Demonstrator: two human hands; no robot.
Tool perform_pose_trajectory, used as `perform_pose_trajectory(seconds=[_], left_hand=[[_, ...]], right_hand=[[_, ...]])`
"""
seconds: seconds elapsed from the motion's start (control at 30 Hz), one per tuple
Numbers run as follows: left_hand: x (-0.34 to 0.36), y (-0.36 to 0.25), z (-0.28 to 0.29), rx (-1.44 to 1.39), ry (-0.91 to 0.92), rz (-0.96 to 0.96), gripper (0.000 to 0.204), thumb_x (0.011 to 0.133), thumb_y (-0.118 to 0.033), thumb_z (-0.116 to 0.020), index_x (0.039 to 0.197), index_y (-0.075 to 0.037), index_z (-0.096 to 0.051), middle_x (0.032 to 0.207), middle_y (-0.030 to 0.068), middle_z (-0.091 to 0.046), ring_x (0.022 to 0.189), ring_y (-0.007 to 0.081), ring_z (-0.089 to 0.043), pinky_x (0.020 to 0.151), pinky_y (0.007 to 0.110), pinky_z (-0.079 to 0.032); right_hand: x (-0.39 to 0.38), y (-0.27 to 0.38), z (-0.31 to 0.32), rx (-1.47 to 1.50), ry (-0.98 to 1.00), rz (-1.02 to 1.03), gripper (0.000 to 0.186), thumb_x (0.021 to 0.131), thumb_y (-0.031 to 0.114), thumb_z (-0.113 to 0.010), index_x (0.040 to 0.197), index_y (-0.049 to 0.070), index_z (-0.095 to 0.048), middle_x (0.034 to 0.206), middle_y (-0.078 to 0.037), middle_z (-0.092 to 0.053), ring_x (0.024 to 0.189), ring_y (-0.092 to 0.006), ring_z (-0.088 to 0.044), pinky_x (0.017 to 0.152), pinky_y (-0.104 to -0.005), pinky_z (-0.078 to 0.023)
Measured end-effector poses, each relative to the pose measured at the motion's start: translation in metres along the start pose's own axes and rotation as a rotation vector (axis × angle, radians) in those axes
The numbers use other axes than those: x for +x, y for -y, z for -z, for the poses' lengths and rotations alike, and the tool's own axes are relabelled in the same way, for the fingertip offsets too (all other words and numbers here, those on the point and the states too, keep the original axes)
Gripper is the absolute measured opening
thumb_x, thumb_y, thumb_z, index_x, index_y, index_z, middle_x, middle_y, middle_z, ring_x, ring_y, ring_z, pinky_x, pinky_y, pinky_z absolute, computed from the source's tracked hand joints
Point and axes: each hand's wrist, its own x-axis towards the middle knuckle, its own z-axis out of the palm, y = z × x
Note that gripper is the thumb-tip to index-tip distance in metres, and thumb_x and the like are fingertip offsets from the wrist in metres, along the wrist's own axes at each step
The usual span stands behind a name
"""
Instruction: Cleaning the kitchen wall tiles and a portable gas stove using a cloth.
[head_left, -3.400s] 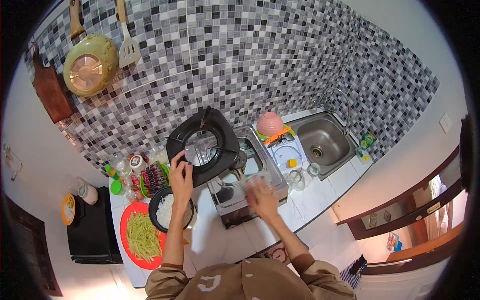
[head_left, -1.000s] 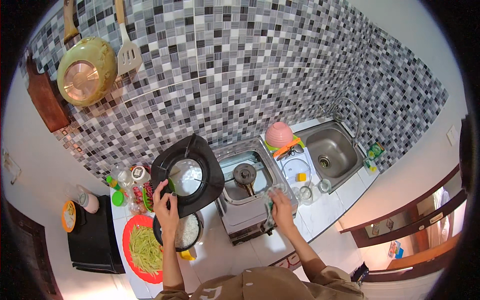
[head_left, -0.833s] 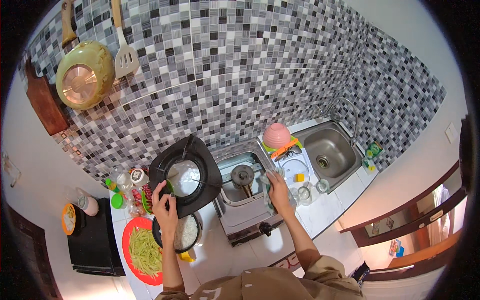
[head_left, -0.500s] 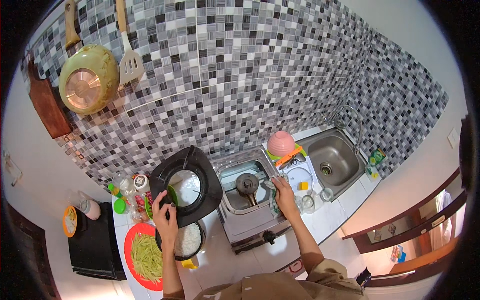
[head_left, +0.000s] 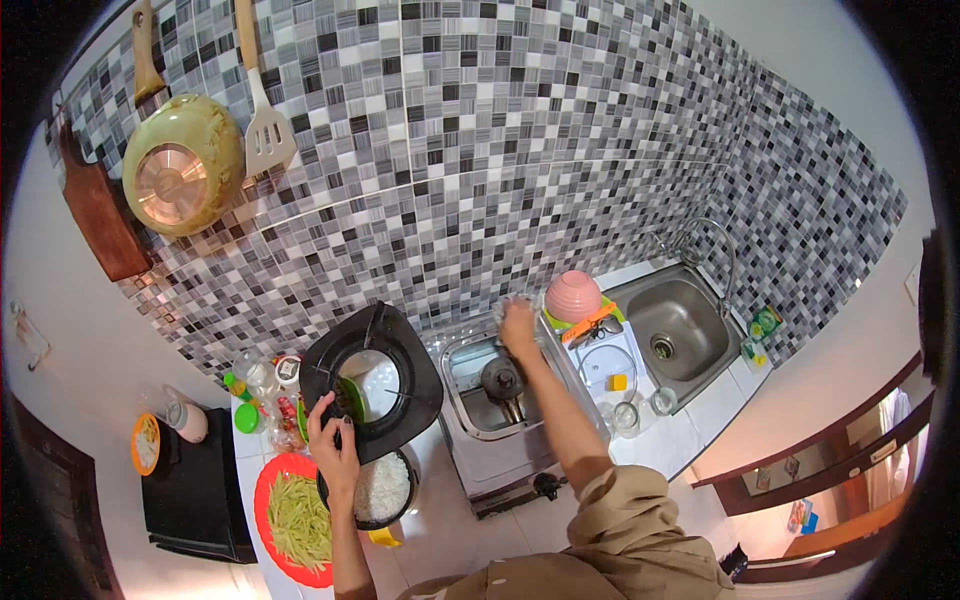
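Note:
My left hand (head_left: 335, 445) grips the near edge of a black square pot support (head_left: 420, 385) with a round opening, holding it tilted left of the stove. A single-burner gas stove (head_left: 510, 458) stands uncovered on the counter, its round burner (head_left: 502, 380) showing inside the metal recess. Stretched across the stove, my right hand (head_left: 519, 328) presses a crumpled grey-white cloth (head_left: 503, 312) on the stove's back rim. Most of that cloth is hidden by the hand, and its fingers are partly blurred.
Below the pot support are a black pot of rice (head_left: 385, 488) and a red plate of green strips (head_left: 298, 525). Jars and bottles (head_left: 262, 385) crowd the left. Right of the stove are a pink bowl (head_left: 574, 296), orange-handled scissors (head_left: 592, 327), glass jars (head_left: 626, 418) and a sink (head_left: 675, 330).
My right hand has moved with the cloth from the stove's right side to its back rim, the arm reaching further away. My left hand still holds the pot support in nearly the same place.

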Motion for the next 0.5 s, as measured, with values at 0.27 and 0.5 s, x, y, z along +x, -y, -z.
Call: perform_pose_trajectory(seconds=[0.27, 0.5], left_hand=[[-0.002, -0.001, 0.004, 0.018, 0.005, 0.001, 0.016, 0.08, -0.007, -0.053, 0.069, 0.004, -0.051, 0.12, 0.013, -0.053, 0.112, 0.0308, -0.046, 0.097, 0.038, -0.032], [-0.007, -0.001, 0.026, 0.057, -0.011, -0.004, 0.015, 0.081, -0.007, -0.054, 0.07, 0.003, -0.052, 0.12, 0.0123, -0.053, 0.111, 0.0307, -0.046, 0.097, 0.038, -0.031]], right_hand=[[-0.04, 0.15, -0.072, 0.052, 0.026, -0.024, 0.032, 0.075, 0.016, -0.054, 0.103, 0.002, -0.06, 0.113, -0.022, -0.051, 0.115, -0.0382, -0.043, 0.095, -0.0552, -0.031], [-0.045, 0.138, -0.036, 0.092, 0.181, 0.06, 0.059, 0.079, 0.027, -0.056, 0.13, 0.001, -0.04, 0.134, -0.024, -0.035, 0.127, -0.0387, -0.029, 0.104, -0.0505, -0.022]])
